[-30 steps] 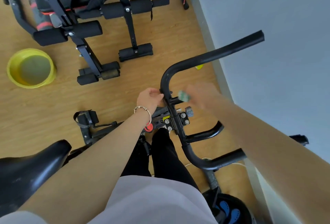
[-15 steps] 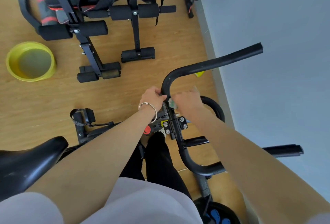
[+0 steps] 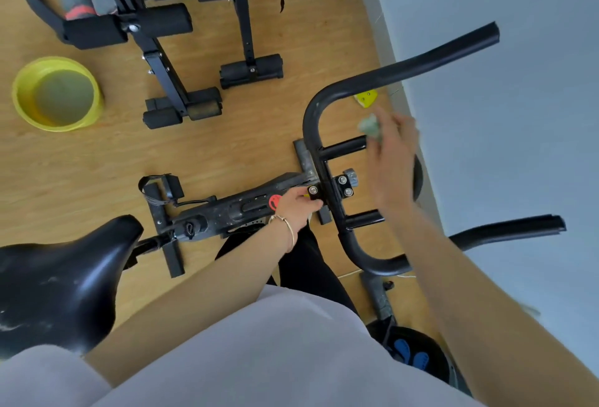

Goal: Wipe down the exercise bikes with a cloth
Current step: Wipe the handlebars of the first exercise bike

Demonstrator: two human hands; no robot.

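Head view: the cloth (image 3: 369, 126), judged soft, light and best held bunched, is pinched in the fingertips of the right hand (image 3: 393, 160), just beside the stiff handlebar (image 3: 311, 121), while the stem clamp (image 3: 337, 187) is gripped by the left hand (image 3: 296, 208).

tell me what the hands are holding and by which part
The right hand holds a bunched green cloth at its fingertips, though blur hides the exact grip. The left hand grips the bike's handlebar clamp.
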